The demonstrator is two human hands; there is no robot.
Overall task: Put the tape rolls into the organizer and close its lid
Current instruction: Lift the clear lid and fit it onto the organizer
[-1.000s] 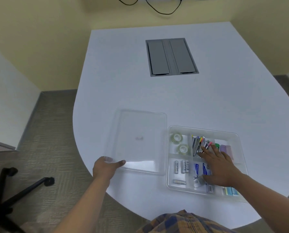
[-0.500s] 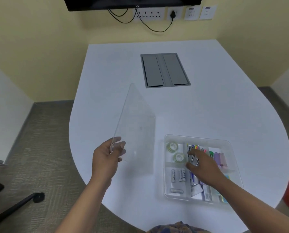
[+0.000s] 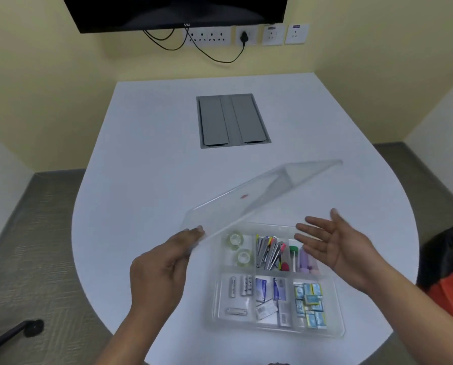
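A clear plastic organizer (image 3: 337,330) lies on the white table near me, split into compartments. Two clear tape rolls (image 3: 240,248) lie in its far left compartment. My left hand (image 3: 162,270) grips the near left corner of the clear lid (image 3: 251,196) and holds it in the air, tilted, above the organizer's far side. My right hand (image 3: 333,246) hovers open, palm up, over the organizer's far right part, just under the lid's near edge and apart from it.
Batteries (image 3: 240,285), clips, pens, packets and small boxes fill the other compartments. A grey cable hatch (image 3: 232,119) sits in the table (image 3: 146,180) farther away. A black and orange bag (image 3: 449,270) is at the right edge. A chair base (image 3: 22,330) stands on the floor at left.
My left hand lifted the lid off the table, swung it rightward and now holds it over the organizer. My right hand left the compartments and rose, turning palm up.
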